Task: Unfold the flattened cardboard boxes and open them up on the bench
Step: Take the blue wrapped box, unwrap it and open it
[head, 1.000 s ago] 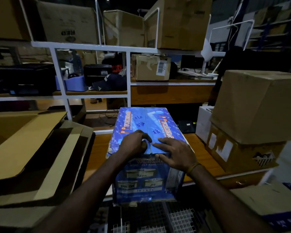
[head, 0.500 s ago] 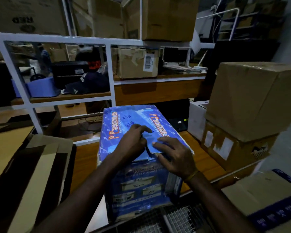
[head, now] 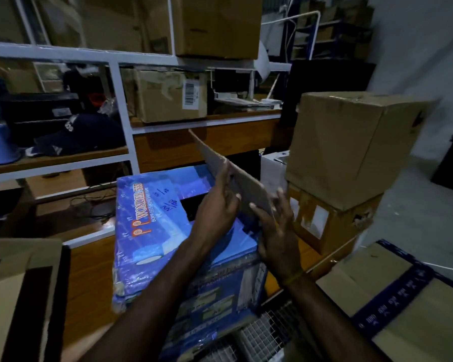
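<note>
Left hand [head: 216,207] and right hand [head: 277,231] grip flap [head: 236,176] of blue box [head: 152,231], mid frame. Hard pull could rip flap or slide box off worktop [head: 89,270].

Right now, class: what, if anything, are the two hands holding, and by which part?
Both hold the blue box's raised right top flap: left hand grips its upper edge, right hand its near end.
</note>
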